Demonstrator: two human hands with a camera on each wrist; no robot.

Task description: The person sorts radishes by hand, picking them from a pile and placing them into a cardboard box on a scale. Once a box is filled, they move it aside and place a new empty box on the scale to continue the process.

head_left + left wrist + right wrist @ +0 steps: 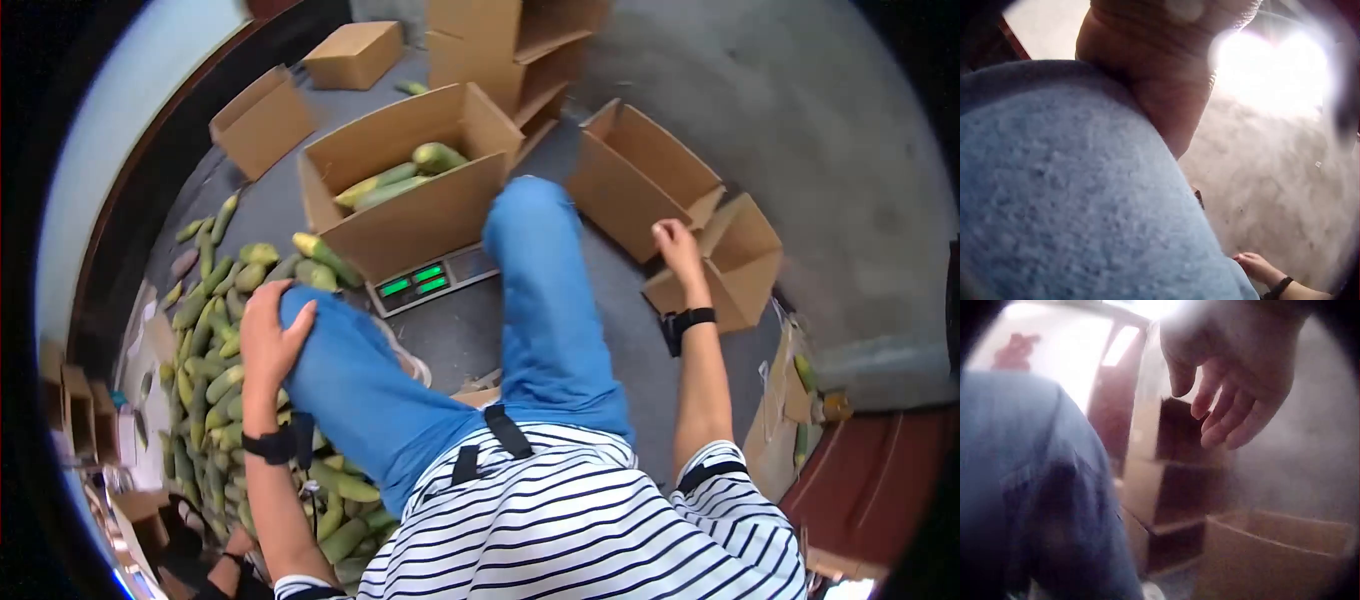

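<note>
On the left we see a spread heap of green and yellow vegetables (210, 370) on the floor, reaching close to our left leg. Our left hand (270, 335) rests on the left knee (335, 345), thumb spread away from the fingers, holding nothing. Beyond the heap, at the far left, stands an open box (262, 125), with a closed box (358, 55) farther off to its right.

In the middle, ahead of our knees, a large open box (400, 225) sits on the scale (450, 272), whose green display faces us. Inside it lie a few more of these vegetables (385, 188), low in the box. Behind its right end we see stacked boxes (475, 50), their open sides facing right.

Our right knee (535, 215) is close to the large box's near right corner. Right of that knee stand a tall open box (620, 190) and, nearer and farther right, a tilted open box (745, 265). Our right hand (682, 252) hangs in front of these two, fingers loosely bent and gripping nothing; we cannot tell whether it touches either one. Our hands are well apart.
</note>
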